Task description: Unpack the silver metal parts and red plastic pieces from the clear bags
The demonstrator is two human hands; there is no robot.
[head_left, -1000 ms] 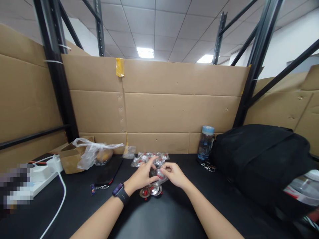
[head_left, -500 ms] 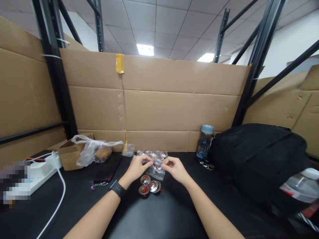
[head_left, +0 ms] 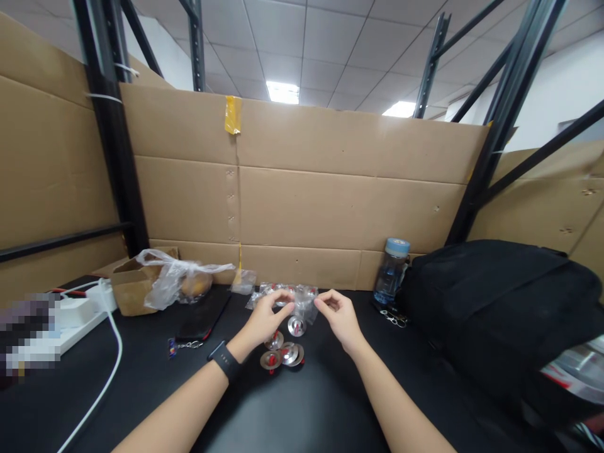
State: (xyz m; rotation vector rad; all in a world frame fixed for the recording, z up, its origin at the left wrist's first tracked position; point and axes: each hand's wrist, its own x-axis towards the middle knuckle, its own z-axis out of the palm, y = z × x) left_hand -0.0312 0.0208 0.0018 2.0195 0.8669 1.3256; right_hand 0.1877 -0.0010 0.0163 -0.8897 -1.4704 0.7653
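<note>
Between both hands hangs a small clear plastic bag (head_left: 307,311), pinched at its sides. My left hand (head_left: 268,319), with a dark watch on the wrist, closes thumb and fingers at the bag's left edge. My right hand (head_left: 340,321) pinches its right edge. Just below the bag lies a small silver finger cymbal (head_left: 297,326) with a red loop. Nearer to me, several more finger cymbals (head_left: 270,360) rest in a cluster, some overlapping. Behind the hands, more bagged finger cymbals (head_left: 268,289) lie in clear plastic, partly hidden by my fingers.
Left on the black table stand a paper bag (head_left: 131,292), a tied plastic bag (head_left: 165,286), a black pouch (head_left: 201,321) and a white power strip (head_left: 78,327) with its cable. To the right are a water bottle (head_left: 389,274), keys (head_left: 393,319) and a black backpack (head_left: 495,314). Cardboard walls (head_left: 302,201) enclose the back.
One finger cymbal has come out of the plastic bag onto the table below it. My hands have drawn slightly apart, and the bag between them now looks emptier. The view has shifted a little.
</note>
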